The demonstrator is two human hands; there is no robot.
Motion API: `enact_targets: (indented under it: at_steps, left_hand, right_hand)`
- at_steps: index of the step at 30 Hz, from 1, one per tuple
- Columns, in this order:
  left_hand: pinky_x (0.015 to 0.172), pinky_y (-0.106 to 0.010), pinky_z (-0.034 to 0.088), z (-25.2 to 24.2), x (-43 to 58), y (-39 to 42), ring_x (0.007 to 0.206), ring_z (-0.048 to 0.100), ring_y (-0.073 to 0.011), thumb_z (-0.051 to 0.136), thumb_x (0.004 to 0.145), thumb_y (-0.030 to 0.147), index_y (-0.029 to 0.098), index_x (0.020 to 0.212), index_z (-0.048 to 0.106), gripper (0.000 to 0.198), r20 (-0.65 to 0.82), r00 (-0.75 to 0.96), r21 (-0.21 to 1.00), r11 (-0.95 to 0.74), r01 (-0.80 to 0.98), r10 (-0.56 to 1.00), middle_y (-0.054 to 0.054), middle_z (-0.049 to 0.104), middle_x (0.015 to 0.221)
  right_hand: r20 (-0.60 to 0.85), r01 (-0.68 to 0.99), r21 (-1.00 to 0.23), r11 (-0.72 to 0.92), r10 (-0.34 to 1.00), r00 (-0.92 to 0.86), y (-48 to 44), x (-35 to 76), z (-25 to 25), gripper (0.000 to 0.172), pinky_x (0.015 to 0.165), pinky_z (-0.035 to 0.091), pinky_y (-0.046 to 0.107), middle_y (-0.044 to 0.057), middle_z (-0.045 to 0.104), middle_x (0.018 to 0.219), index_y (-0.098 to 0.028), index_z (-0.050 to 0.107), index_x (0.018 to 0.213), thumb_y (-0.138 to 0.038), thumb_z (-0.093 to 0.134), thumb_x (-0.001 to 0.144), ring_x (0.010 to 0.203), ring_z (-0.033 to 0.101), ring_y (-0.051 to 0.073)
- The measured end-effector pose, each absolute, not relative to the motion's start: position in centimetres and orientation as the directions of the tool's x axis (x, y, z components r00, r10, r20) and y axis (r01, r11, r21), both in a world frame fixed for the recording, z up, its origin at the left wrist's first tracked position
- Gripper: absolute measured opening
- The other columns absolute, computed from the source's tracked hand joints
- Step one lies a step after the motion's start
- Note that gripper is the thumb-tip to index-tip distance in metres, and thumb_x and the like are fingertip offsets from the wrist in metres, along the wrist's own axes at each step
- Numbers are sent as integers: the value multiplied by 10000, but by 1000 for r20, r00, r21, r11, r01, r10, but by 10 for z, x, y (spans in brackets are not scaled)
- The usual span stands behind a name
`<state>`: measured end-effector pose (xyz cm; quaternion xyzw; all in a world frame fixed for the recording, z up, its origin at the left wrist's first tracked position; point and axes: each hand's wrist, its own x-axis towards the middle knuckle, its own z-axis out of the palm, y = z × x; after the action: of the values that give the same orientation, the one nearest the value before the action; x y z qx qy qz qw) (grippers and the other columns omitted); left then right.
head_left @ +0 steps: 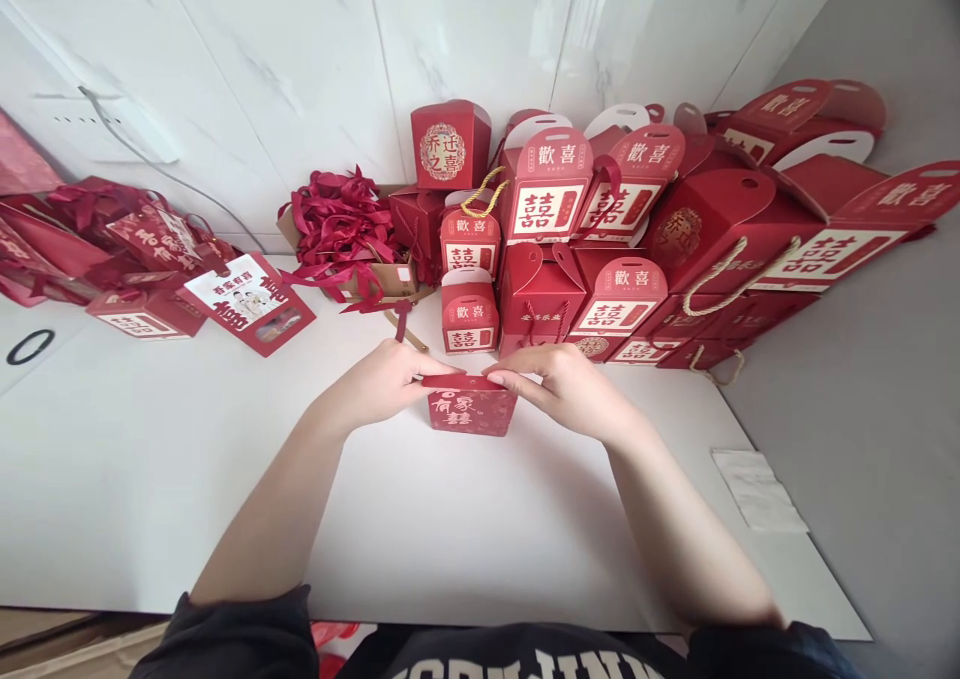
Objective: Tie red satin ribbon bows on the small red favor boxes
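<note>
A small red gift box (472, 411) with pale printed characters stands upright on the white table, in the middle of the view. My left hand (386, 384) pinches the left end of its top edge, thumb in front. At the right end of the same edge, my right hand (559, 384) pinches too, fingers over the top. A small hole shows in the top flap between the hands. Just behind it stands a smaller red and white box (470, 314), and a strip of dark red ribbon (403, 321) lies near my left hand.
Many red gift boxes (551, 184) are stacked along the wall at the back right. A carton of red ribbons (337, 224) stands left of them. Farther left are red bags, a tilted printed box (251, 304) and a black ring (30, 347). White paper (759, 491) lies at the right edge.
</note>
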<state>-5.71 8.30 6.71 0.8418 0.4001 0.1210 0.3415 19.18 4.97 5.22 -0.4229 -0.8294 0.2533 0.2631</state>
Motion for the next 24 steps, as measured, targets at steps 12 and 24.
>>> enact_targets:
  at_steps: [12,24]
  left_hand:
    - [592,-212,464,78,-63,78,622,641,-145,646,798,329,239,918,790,207,-78,722,674,-497,546,688,9,753,756]
    - [1138,-340,346,-7,-134,168,1309,498,-232,416,919,347,166,1217,653,421,3,272,393,-251,885,962,-75,568,1395]
  right_hand:
    - [270,694,-350,629,777,-568,45,176,44,189,574,307,254,21,651,732,-192,652,809,-253,540,949,675,572,151]
    - [250,680,-165,714,697,-672,33,165,45,151,575,289,288,21,577,816,-188,583,889,-54,516,870,689,509,149]
